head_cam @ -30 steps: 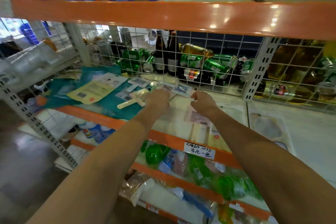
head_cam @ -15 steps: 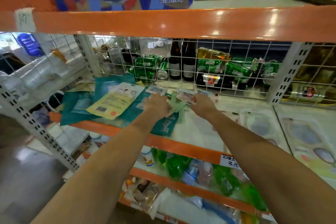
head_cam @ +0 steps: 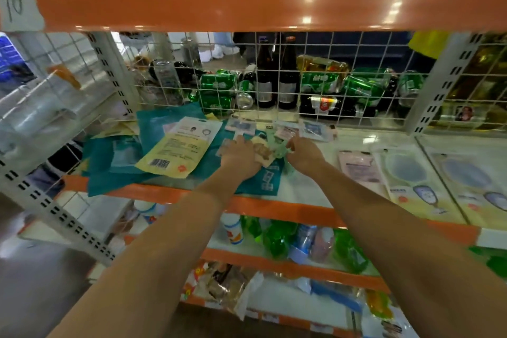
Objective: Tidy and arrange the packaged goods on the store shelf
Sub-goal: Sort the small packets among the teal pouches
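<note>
left hand [head_cam: 241,155] pressing packets [head_cam: 262,152] | right hand [head_cam: 303,155] pinching green packet [head_cam: 279,149] | mid-shelf [head_cam: 343,143] | risk: loose pile sliding off front edge

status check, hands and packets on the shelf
Left hand flat on small packets. Right hand pinching a pale green packet. Teal packets loose alongside. Wire mesh behind, nothing blocking.
</note>
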`<state>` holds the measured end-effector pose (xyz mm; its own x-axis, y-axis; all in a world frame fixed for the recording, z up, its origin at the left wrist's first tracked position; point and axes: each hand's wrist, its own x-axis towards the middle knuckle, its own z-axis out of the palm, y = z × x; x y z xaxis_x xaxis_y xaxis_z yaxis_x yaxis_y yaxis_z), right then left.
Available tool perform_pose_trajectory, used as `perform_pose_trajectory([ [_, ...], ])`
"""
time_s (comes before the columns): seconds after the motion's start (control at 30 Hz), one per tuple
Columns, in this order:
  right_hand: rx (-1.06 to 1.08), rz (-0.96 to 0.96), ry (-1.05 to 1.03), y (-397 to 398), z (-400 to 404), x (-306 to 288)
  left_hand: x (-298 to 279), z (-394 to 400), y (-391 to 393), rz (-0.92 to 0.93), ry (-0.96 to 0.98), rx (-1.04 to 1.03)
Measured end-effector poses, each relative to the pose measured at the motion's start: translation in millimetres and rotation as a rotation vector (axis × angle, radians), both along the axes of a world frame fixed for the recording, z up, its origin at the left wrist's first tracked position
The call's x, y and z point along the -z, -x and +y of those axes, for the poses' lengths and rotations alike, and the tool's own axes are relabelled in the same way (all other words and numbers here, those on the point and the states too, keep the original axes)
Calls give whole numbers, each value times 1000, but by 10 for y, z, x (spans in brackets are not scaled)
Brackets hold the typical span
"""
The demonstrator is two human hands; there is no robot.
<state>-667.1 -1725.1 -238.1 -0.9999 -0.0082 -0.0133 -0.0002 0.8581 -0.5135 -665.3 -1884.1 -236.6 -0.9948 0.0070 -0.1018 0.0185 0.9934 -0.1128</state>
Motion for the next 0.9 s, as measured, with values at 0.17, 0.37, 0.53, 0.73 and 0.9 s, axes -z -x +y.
perform_pose_trajectory([
  [0.17,20,-28,-13,-48,-18,23,-5,-15,-41,24,-123,-101],
  [0.37,10,-45,-17,-60,5,9,4,-20,13,-91,-118,-113],
  [0.53,-21,-50,-10,-88,68,-26,-88,-9,-6,-117,-133,-100],
  [0.73,-57,-44,-20,-116,192,-145,-169,33,-64,-129,-162,-115],
  [0.9,-76,-46,-23,-144,238,-246,-352,67,-183,-145,-250,-222],
])
